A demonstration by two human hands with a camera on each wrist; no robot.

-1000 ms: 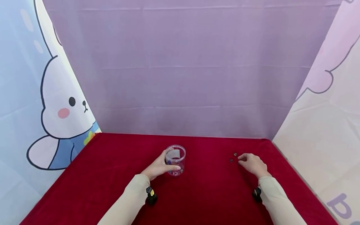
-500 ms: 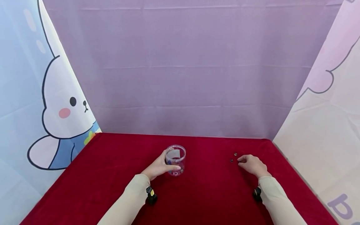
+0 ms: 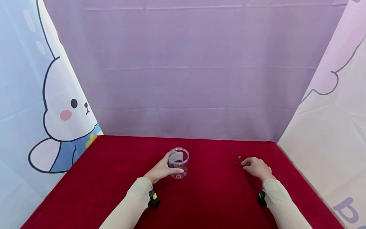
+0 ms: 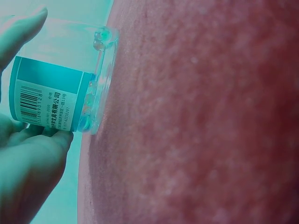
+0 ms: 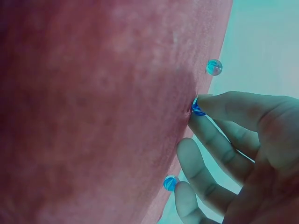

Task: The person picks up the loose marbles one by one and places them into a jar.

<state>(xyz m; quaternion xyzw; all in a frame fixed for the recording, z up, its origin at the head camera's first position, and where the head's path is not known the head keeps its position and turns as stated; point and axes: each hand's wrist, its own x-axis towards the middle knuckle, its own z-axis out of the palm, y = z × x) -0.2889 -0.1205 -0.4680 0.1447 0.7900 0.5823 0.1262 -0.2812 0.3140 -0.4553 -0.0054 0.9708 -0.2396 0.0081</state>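
My left hand (image 3: 163,169) grips a clear plastic jar (image 3: 184,168) from its left side, thumb across the front. In the left wrist view the jar bears a printed barcode label (image 4: 46,100), and several glass marbles (image 4: 103,35) lie at its bottom. To the right, my right hand (image 3: 258,168) pinches a blue marble (image 5: 198,107) between thumb and forefinger, low at the cloth. Two more marbles lie near it: a clear one with a blue-green swirl (image 5: 214,67) and a blue-and-white one (image 5: 171,183) close to a fingertip.
A red cloth (image 3: 206,197) covers the table. Behind it hangs a plain purple curtain (image 3: 186,79). Printed drapes close off both sides, with a cartoon rabbit (image 3: 63,105) on the left one.
My right hand has dipped slightly, and its fingertips have come down onto the blue marble. The left hand and the jar stay where they were.
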